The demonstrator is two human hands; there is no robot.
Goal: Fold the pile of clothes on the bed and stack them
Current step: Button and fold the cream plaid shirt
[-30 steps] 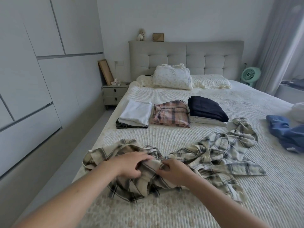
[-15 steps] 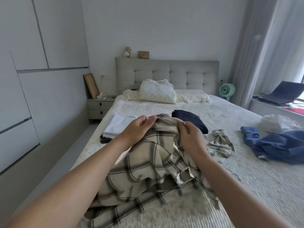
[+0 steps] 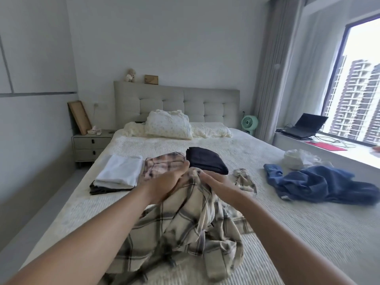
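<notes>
We hold the cream plaid shirt (image 3: 185, 221) up off the bed (image 3: 308, 233) with both hands, gripping it at its top edge. Our left hand (image 3: 164, 186) has its fingers curled into the cloth from the left, and our right hand (image 3: 218, 183) pinches the same bunched edge from the right, so the two hands sit close together with the fabric gathered between them. The rest of the shirt hangs down below our wrists and pools on the bedspread near us, and one sleeve (image 3: 244, 179) trails on the bed just to the right of our right hand.

Beyond our hands lie three folded stacks in a row: a white folded garment (image 3: 119, 173) on top of a dark one at the left, a pink plaid piece (image 3: 160, 163) in the middle, partly hidden by our left hand, and a dark navy garment (image 3: 205, 162) at the right. Further right, well apart from the shirt, a blue garment (image 3: 320, 184) lies crumpled and unfolded, with a white bundle (image 3: 296, 161) just behind it.
</notes>
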